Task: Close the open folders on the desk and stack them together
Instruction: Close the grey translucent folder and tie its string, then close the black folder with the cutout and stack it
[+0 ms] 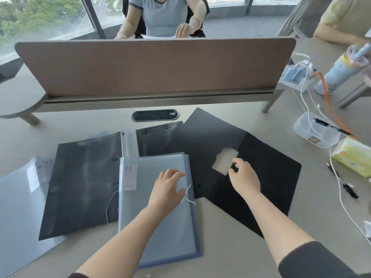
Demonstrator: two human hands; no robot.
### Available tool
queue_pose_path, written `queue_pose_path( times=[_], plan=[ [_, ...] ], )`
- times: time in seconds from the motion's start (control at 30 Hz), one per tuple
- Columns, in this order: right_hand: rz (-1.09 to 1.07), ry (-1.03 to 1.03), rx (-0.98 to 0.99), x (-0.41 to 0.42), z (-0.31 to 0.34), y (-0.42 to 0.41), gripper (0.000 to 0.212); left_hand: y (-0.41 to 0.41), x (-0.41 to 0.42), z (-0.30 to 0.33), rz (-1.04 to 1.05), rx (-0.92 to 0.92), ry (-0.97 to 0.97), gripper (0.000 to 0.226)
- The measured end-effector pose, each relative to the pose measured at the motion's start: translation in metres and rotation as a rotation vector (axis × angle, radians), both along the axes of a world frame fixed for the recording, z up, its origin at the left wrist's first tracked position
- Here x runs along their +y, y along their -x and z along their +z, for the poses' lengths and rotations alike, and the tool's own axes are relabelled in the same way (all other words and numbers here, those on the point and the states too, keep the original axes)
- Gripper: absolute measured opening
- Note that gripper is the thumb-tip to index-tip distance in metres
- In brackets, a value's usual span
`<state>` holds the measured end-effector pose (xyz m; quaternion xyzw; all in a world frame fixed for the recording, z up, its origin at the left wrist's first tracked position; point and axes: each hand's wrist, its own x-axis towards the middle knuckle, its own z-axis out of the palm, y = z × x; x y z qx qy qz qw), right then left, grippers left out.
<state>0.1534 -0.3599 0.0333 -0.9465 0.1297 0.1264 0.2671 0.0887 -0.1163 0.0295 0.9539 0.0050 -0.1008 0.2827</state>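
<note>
A closed pale blue folder (156, 221) with a "20" label lies in the middle of the desk, and my left hand (168, 185) rests flat on its upper right part with fingers spread. To its right a black folder (257, 167) lies open. My right hand (243, 175) pinches a small black piece at the edge of a pale card pocket (223, 160) inside it. Another black folder (84, 185) lies open on the left, partly under the blue one. At the far left a translucent blue folder (18, 213) lies open.
A brown divider screen (152, 65) stands across the back of the desk, with a person seated behind it. On the right are a clear plastic box (315, 131), white and orange cables (325, 91), a tissue pack (355, 157) and a bottle (339, 71).
</note>
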Motion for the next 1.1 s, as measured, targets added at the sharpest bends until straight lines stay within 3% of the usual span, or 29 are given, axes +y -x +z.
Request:
queue_pose_path(
  times=[0.2,0.37,0.77,1.1],
  plan=[
    [0.011,-0.051,0.000,-0.038,0.001,-0.015,0.055,-0.019,-0.061,-0.010,-0.349,0.083,-0.154,0.070],
    [0.037,-0.036,0.021,-0.062,-0.008,-0.031,0.063,-0.026,-0.082,-0.028,-0.511,0.098,-0.348,0.089],
    [0.142,0.021,0.059,-0.084,-0.027,-0.108,0.068,-0.046,-0.086,-0.042,-0.535,0.097,-0.403,0.102],
    [0.134,0.018,0.029,-0.086,-0.036,-0.126,0.064,-0.047,-0.085,-0.037,-0.538,0.115,-0.410,0.101]
  ],
)
